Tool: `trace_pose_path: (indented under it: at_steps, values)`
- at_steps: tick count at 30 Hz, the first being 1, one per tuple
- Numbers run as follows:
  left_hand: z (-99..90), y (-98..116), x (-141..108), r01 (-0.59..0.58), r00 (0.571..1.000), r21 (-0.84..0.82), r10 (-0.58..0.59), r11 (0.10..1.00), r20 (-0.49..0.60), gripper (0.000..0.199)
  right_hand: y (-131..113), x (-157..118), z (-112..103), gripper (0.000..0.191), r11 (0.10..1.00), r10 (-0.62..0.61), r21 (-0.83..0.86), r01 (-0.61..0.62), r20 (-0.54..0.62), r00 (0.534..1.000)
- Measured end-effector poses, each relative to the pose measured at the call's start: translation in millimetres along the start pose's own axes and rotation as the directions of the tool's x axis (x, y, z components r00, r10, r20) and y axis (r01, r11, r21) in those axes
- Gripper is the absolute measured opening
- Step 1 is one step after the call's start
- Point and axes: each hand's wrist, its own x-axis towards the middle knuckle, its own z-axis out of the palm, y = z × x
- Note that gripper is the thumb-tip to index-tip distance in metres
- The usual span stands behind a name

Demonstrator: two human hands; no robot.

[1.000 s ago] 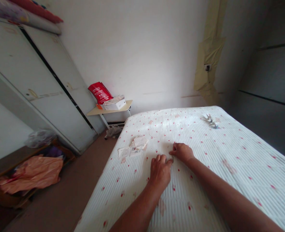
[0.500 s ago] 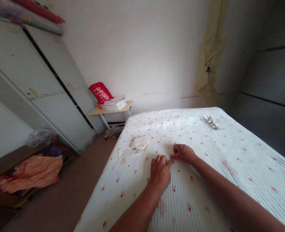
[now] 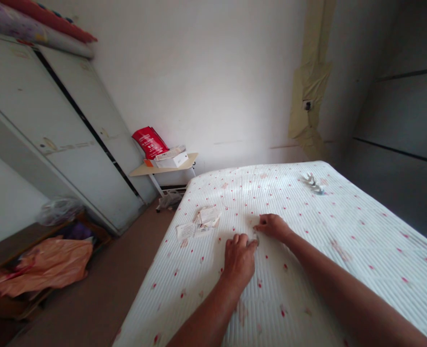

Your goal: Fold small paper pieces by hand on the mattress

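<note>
Hands [image 3: 255, 239] apparently pinching small item on white dotted mattress [image 3: 343, 270]; wardrobe [image 3: 58, 140] left.

hands [image 3: 255, 241] | R nudged slightly left | view panned a bit

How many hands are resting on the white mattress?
2. The left hand lies on the mattress near the middle; the right hand lies just beyond it, their fingertips almost meeting over something small. No other hands show.
</note>
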Motion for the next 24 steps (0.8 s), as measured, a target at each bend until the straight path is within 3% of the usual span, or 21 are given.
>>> trace_pose_path:
  at_steps: [7,17,24]
  values:
    - [0.9,1,0,0.006,1.0,0.018,-0.006,1.0,0.013,0.035,5,-6,-5,0.016,0.993,-0.112,0.039,0.11,0.07,0.991]
    - [3.4,0,0,0.002,1.0,0.027,-0.002,1.0,-0.011,0.033,-4,0,5,0.016,1.0,0.01,-0.015,-0.011,-0.019,1.0]
    - [1.6,0,-1,0.014,1.0,0.027,-0.014,1.0,0.01,0.035,3,-5,-1,0.023,0.993,0.015,0.115,-0.007,-0.065,0.998]
